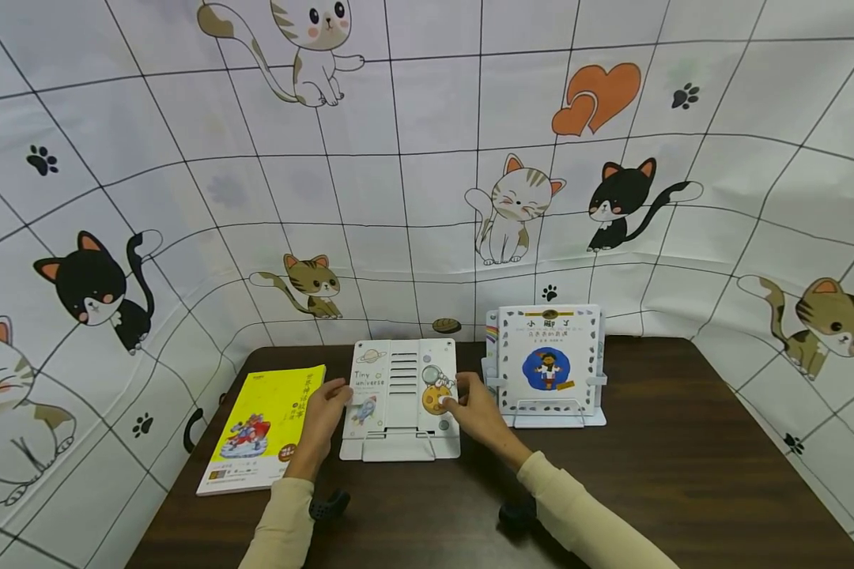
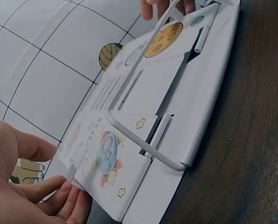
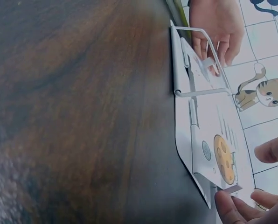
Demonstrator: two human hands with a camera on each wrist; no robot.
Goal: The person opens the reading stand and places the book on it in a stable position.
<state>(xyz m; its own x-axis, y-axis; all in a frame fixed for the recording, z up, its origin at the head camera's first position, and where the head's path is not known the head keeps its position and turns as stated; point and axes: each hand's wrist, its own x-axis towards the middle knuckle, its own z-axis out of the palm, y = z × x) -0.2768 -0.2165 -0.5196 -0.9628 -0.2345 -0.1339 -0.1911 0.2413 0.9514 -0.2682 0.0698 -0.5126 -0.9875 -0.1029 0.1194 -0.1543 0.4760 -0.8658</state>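
Note:
A white book stand point(image 1: 402, 399) printed "Tiny universe", with a rocket and a planet, leans upright on the dark table. My left hand point(image 1: 325, 411) grips its left side edge; in the left wrist view, fingertips point(image 2: 78, 203) curl at a small side flap while another digit stays apart. On the opposite edge, my right hand point(image 1: 480, 407) pinches the side near the orange planet, its fingertips point(image 3: 224, 205) on the edge in the right wrist view. White wire page holders point(image 2: 143, 149) stick out along the stand's lower front. Nothing lies on its face.
A yellow book point(image 1: 270, 427) lies left of the stand. To the right, a second stand point(image 1: 591, 419) holds a white picture book point(image 1: 546, 356) upright. The wooden table point(image 1: 655, 490) meets a cat-printed cloth wall point(image 1: 413, 190) behind.

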